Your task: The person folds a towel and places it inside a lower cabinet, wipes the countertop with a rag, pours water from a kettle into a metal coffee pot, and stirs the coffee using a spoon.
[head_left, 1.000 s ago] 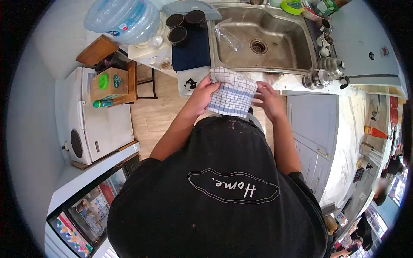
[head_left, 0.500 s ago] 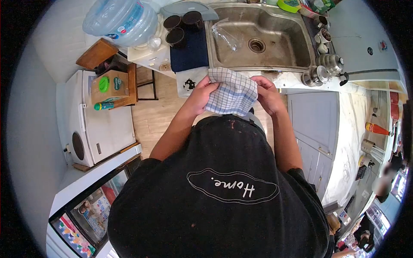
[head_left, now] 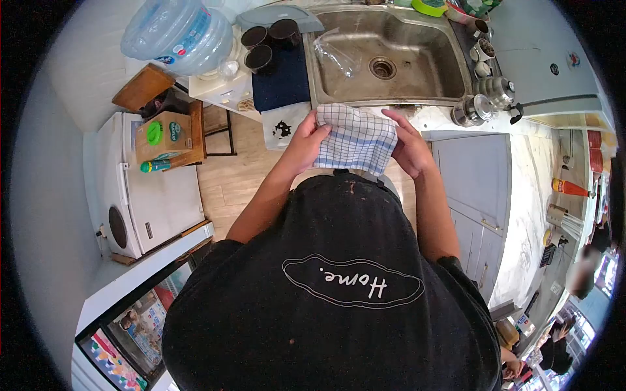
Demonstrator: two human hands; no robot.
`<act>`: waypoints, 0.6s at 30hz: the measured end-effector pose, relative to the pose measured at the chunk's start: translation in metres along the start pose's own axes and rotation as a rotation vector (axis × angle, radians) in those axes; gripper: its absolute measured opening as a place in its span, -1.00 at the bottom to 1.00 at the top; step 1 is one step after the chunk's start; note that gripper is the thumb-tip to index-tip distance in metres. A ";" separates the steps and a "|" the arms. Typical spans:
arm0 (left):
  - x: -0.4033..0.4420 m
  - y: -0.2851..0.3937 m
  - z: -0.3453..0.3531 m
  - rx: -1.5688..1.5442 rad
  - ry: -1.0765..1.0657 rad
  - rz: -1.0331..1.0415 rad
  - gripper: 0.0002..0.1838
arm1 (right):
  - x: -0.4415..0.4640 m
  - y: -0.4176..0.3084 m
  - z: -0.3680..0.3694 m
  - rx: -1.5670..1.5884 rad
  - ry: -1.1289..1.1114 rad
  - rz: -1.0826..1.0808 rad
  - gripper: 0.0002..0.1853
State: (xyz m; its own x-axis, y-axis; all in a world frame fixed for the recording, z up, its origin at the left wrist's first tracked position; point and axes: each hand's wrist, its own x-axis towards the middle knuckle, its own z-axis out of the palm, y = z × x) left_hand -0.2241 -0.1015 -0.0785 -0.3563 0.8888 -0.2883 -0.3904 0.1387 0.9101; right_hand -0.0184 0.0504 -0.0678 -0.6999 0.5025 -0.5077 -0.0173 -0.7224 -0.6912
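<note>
The left hand (head_left: 301, 144) pinches the near side of a checked cloth (head_left: 356, 140), thumb laid flat over the fabric; the right hand (head_left: 413, 151) is at the opposite edge, fingers loosely extended, and from where I stand I can't tell whether it grips. The cloth hangs between them just above the waist, soft, thin cotton by the look of it, white with dark grid lines and blue bands, folded to a rough square. From it, at twelve to one o'clock, is the brushed-steel sink (head_left: 424, 62), round-cornered, with a crinkled clear plastic bag (head_left: 334, 55) inside. At half past ten, three round dark cups (head_left: 285, 31) stand on a matt navy mat (head_left: 282, 91); beyond, at ten, a ribbed, see-through water bottle (head_left: 176, 39). A shiny steel pot (head_left: 468, 112) sits towards two. Half a second ago the right fingers were gathered at the cloth's edge; now they are straighter, the index finger pointing away, and the cloth looks flatter and squarer
</note>
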 end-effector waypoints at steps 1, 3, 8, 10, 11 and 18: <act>0.001 -0.001 0.001 0.018 -0.009 -0.018 -0.61 | 0.000 0.001 -0.001 0.006 -0.010 -0.020 -0.54; 0.002 -0.002 0.002 0.056 -0.034 -0.010 -0.60 | -0.001 -0.001 -0.002 0.067 -0.053 -0.032 -0.51; 0.006 0.001 0.000 0.180 -0.062 0.040 -0.59 | -0.001 0.005 -0.008 0.172 -0.098 -0.107 -0.49; 0.008 -0.003 -0.004 0.200 -0.069 0.063 -0.57 | -0.001 0.011 -0.015 0.202 -0.083 -0.160 -0.50; 0.008 -0.005 -0.006 0.189 -0.078 0.053 -0.56 | -0.001 0.013 -0.019 0.219 -0.074 -0.173 -0.50; 0.010 -0.009 0.002 0.258 -0.084 0.099 -0.53 | -0.012 0.009 -0.011 0.343 -0.001 -0.181 -0.43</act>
State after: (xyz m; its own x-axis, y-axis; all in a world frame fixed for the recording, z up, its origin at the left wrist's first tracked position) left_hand -0.2225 -0.0933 -0.0888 -0.3060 0.9352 -0.1782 -0.1240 0.1464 0.9814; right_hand -0.0024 0.0426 -0.0734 -0.6643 0.6358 -0.3929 -0.3779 -0.7393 -0.5574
